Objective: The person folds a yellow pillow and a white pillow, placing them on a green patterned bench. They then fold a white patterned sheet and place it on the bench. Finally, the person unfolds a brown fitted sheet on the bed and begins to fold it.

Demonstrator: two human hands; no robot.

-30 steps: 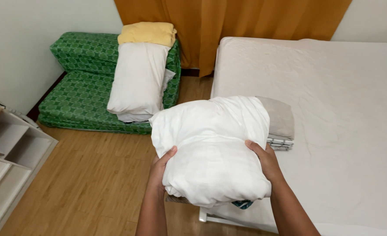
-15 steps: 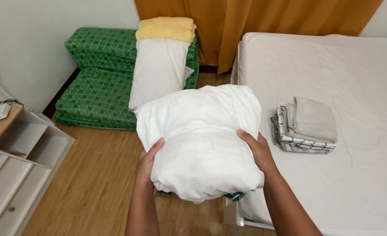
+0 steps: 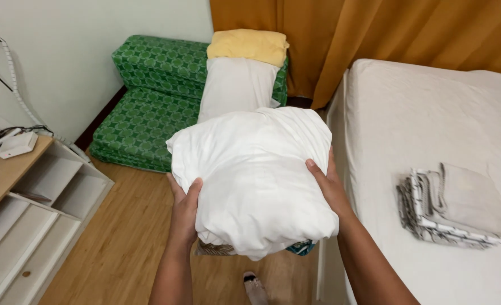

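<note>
I hold a plump white pillow up in front of me with both hands. My left hand grips its left side and my right hand grips its right side. A patterned teal cloth edge peeks out beneath the pillow. The pillow hangs over the wooden floor, just left of the bed's edge.
A bed with a white sheet fills the right, with a folded stack of grey and patterned linen on it. A green folded mattress carries a white pillow and a yellow one. White shelves stand at left; orange curtains hang behind.
The view has swung left, so the bed and folded linen slid to the right. The pillow stays held in both hands, now over the floor beside the bed.
</note>
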